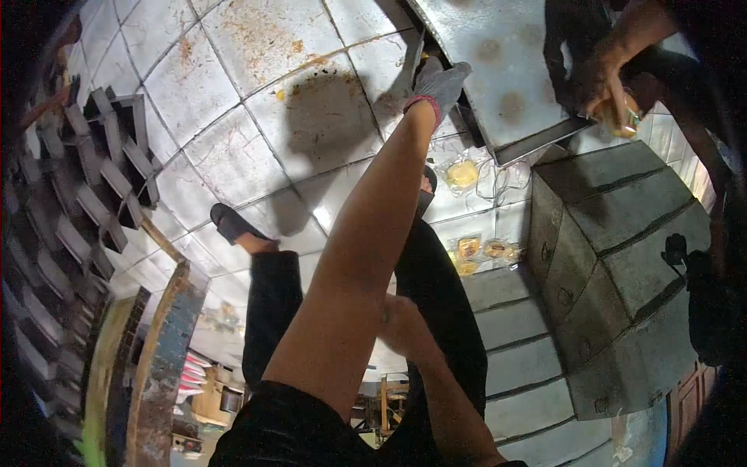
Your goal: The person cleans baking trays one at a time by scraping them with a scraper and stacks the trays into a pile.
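Note:
My left hand point(441, 84), in a pale, see-through glove with a red band at the wrist, reaches far forward to the near-left edge of a large metal tray point(498, 93). Its fingers look curled over that edge, and their undersides are hidden. My right hand point(407, 328) is held low by my left elbow, its fingers bent and partly behind the left arm; whether anything is in them does not show. On the tiled floor below the tray lies a clear bag with something yellow point(462, 174). Nearer are several small packets point(469, 247).
At the right, another person's hand point(611, 89) holds a wrapped bun-like item point(622, 117). Grey ridged metal blocks point(622, 226) stand below it. Metal tins point(109, 171) are stacked at the left, above a wooden bench edge point(159, 350). Crumbs lie on the floor tiles point(264, 132).

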Demonstrator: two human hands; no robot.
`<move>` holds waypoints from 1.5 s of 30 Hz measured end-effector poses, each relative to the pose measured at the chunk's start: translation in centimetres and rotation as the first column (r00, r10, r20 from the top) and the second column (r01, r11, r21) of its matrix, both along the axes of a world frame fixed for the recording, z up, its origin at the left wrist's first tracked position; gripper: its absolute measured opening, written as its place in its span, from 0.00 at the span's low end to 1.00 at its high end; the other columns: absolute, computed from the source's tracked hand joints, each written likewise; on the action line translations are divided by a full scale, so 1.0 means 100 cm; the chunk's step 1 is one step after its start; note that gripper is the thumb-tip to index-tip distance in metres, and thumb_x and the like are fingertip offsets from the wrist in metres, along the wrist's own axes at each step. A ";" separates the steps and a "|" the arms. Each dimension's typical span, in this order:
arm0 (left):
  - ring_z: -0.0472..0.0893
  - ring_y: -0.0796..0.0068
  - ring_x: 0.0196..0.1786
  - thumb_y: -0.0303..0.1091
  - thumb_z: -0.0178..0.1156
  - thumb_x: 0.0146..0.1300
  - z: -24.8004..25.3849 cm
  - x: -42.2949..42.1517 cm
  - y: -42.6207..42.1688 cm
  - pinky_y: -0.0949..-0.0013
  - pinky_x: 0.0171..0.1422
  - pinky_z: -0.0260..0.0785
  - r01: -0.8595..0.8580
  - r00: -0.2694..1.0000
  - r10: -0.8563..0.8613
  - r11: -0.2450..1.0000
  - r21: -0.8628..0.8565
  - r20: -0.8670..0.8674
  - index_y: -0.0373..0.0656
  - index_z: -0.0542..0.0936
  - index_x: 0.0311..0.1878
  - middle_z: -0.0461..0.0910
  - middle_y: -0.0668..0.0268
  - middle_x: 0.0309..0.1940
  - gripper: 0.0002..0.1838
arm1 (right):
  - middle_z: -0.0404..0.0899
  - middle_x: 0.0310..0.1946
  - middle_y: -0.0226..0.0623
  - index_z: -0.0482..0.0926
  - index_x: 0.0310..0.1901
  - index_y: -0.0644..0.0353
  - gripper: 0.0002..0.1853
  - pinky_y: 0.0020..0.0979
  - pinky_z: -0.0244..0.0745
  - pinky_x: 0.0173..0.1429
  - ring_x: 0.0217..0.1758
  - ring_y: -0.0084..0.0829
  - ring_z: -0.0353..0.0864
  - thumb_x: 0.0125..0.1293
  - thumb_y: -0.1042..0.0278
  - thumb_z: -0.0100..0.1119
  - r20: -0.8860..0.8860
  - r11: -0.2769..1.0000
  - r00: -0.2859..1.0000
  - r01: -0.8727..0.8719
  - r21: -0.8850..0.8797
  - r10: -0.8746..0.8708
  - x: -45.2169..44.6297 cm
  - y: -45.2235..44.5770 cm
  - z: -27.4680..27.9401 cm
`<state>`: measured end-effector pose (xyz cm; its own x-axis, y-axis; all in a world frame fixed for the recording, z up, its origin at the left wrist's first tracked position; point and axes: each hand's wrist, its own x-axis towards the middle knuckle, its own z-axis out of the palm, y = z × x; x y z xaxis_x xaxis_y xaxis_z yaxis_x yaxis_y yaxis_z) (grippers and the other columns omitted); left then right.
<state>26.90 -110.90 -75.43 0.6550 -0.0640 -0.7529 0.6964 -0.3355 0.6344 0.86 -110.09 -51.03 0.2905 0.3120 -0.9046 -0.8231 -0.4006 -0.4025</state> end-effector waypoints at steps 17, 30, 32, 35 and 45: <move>0.76 0.61 0.67 0.33 0.60 0.73 0.107 -0.071 0.125 0.62 0.70 0.69 -0.369 0.917 0.393 0.779 -0.508 -0.063 0.38 0.69 0.72 0.77 0.57 0.65 0.26 | 0.89 0.46 0.44 0.85 0.54 0.65 0.22 0.39 0.84 0.55 0.47 0.37 0.89 0.63 0.59 0.76 -0.310 0.792 0.873 -0.131 0.596 0.377 0.040 0.027 0.040; 0.72 0.61 0.70 0.21 0.64 0.62 0.196 -0.331 0.488 0.62 0.69 0.73 -0.839 0.518 0.853 0.491 -0.236 -0.068 0.51 0.48 0.83 0.67 0.59 0.71 0.49 | 0.81 0.49 0.53 0.78 0.58 0.63 0.15 0.45 0.83 0.56 0.47 0.58 0.85 0.72 0.76 0.56 0.735 0.966 0.635 -0.237 -0.106 0.237 -0.001 0.308 -0.060; 0.73 0.63 0.68 0.20 0.62 0.63 0.180 -0.342 0.511 0.63 0.67 0.73 -0.838 0.516 0.855 0.492 -0.237 -0.051 0.51 0.48 0.83 0.68 0.60 0.70 0.48 | 0.81 0.49 0.52 0.79 0.57 0.63 0.14 0.46 0.83 0.57 0.47 0.57 0.86 0.71 0.75 0.56 0.751 0.955 0.618 -0.291 -0.059 0.235 0.007 0.358 -0.061; 0.73 0.65 0.66 0.19 0.59 0.65 0.170 -0.361 0.533 0.63 0.67 0.72 -0.850 0.507 0.854 0.474 -0.230 -0.112 0.51 0.49 0.82 0.68 0.62 0.67 0.46 | 0.82 0.53 0.50 0.80 0.56 0.61 0.15 0.44 0.84 0.58 0.51 0.53 0.87 0.69 0.74 0.55 0.781 0.902 0.539 -0.427 -0.070 0.315 -0.004 0.398 -0.084; 0.65 0.59 0.75 0.27 0.65 0.69 0.162 -0.343 0.555 0.55 0.77 0.64 -0.898 0.433 0.876 0.399 -0.184 -0.211 0.51 0.44 0.84 0.62 0.58 0.75 0.49 | 0.85 0.45 0.60 0.78 0.61 0.63 0.28 0.52 0.80 0.57 0.51 0.59 0.85 0.54 0.82 0.63 0.560 0.834 0.635 -0.280 -0.476 0.533 0.095 0.349 -0.279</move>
<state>-7.40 -55.45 -59.26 0.3986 0.3458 -0.8494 0.5541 0.6473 0.5235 10.34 -75.15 -78.98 0.7482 0.2837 -0.5998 -0.1206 -0.8308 -0.5434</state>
